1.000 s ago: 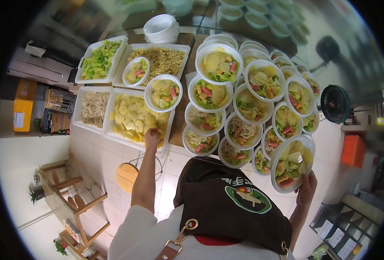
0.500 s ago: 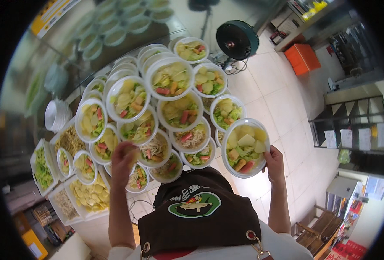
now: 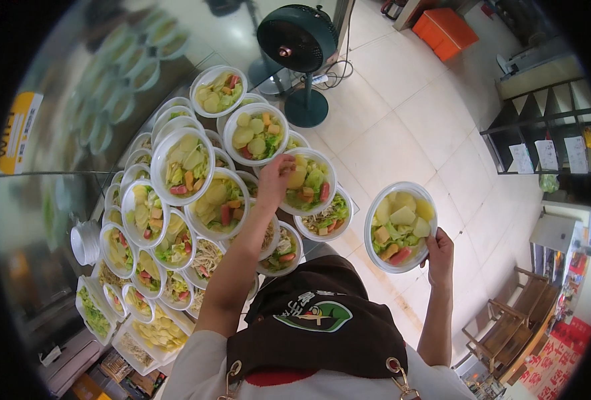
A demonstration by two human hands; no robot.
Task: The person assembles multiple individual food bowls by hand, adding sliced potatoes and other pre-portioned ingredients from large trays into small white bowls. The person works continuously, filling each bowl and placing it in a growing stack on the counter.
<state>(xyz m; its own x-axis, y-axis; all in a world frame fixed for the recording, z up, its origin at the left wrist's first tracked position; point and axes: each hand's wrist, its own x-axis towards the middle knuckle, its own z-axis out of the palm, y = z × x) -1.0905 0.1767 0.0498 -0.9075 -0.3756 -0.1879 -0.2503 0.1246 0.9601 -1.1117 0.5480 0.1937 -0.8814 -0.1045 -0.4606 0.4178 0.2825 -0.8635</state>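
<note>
On the right, my right hand (image 3: 439, 252) grips the rim of a round white plastic bowl (image 3: 401, 228), held up over the floor. It contains pale yellow slices, green leaves, tan chunks and pink sausage pieces. Across from it, my left hand (image 3: 277, 175) reaches over the left rim of a similar filled bowl (image 3: 314, 195) in the stacks. Its fingers are bent together at the pale slices there; whether something is between them is hidden. Just behind that hand stands another filled bowl (image 3: 256, 134), and to its left one more (image 3: 218, 205).
Stacked filled bowls cover the left side. Near them are a container of leaves (image 3: 94, 312), a tub of yellow slices (image 3: 164, 333) and nested white bowls (image 3: 85, 242). A green fan (image 3: 302, 47) stands behind, an orange bin (image 3: 444, 33) farther back. Wooden chairs (image 3: 515, 320) stand at right.
My left hand has moved right and away from me, from the near stacks to a bowl on their right side. The right hand keeps its bowl, slightly farther right. The view has shifted.
</note>
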